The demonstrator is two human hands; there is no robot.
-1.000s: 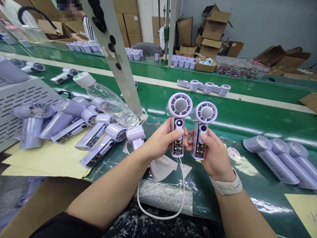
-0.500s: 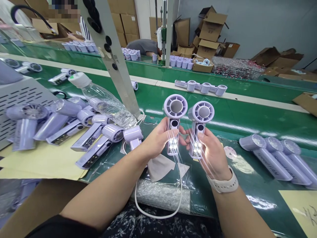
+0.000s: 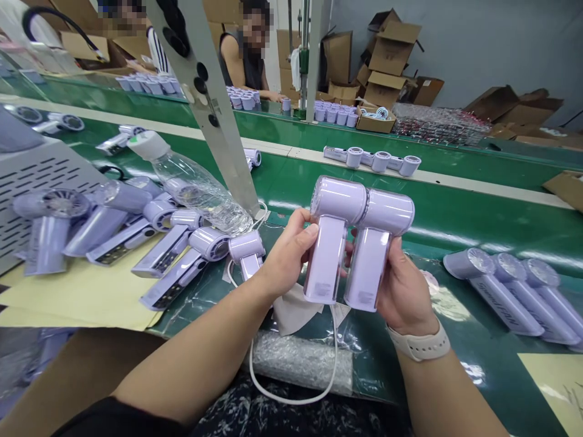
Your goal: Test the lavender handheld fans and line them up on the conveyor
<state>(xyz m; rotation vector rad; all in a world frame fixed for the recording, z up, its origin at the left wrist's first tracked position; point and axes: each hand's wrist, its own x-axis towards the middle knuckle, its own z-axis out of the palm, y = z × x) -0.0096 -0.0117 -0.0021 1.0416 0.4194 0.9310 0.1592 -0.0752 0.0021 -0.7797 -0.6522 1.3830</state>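
Handles of the left fan [image 3: 325, 261] and the right fan [image 3: 367, 267] are being gripped in the head view, one per hand. The left fan is being held by the left hand [image 3: 291, 252], closed round its side; the right fan is being clasped likewise by the right hand [image 3: 407, 291]. Some fingers are being hidden behind the handles. Both fans are being held up roughly upright above the tabletop [image 3: 376, 358], heads touching or nearly so, plain backs being shown. Step, as judged: the pair is being looked over side by side. For the next move, firm grips and care at the heads are seemingly being called for. A white cable [image 3: 296, 401] is being looped below; whether it is being plugged into the left fan cannot be told.

Surface: yellow sheets [image 3: 118, 294] are being covered partly by a fan pile [image 3: 182, 285]; a clear bottle [image 3: 200, 188] is being leaned beside it. Bubble wrap [image 3: 300, 362] is being kept at the near edge, three fans [image 3: 505, 303] at right.

Room: a green belt [image 3: 455, 218] is being bordered by a pale rail; beyond, lilac cups [image 3: 337, 113] are being grouped, a co-worker [image 3: 232, 60] being seated there, cartons [image 3: 394, 51] being stacked by the wall.
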